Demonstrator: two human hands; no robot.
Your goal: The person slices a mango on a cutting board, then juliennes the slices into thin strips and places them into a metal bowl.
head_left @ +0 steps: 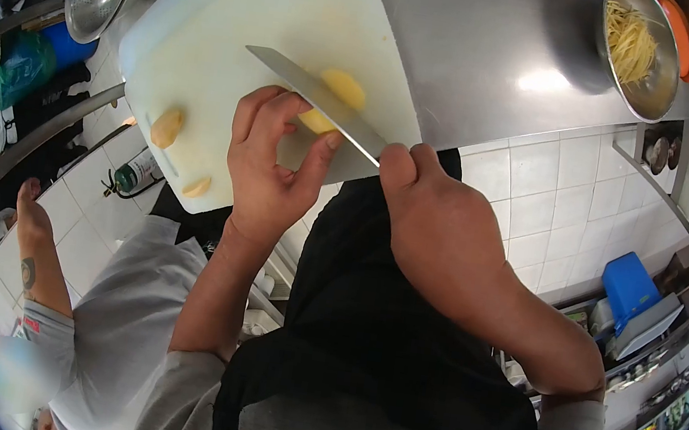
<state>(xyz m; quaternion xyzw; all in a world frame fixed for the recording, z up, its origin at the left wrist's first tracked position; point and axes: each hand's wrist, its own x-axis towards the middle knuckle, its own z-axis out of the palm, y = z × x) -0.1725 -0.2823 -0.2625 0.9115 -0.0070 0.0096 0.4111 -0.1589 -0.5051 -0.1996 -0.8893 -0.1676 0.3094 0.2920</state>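
In the head view, slicing seems under way: the left hand [272, 158] holds the yellow potato [344, 88] on the cutting board [211, 41], and the right hand [444, 215] grips the knife [293, 75], blade across it. The next stroke likely calls for fingertips tucked clear of the edge. Far right on the worktop [478, 59] sits a bowl [655, 92] of pale strips [630, 46].

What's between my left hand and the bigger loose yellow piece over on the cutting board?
Just bare cutting board between your left hand and that piece, as the head view shows.
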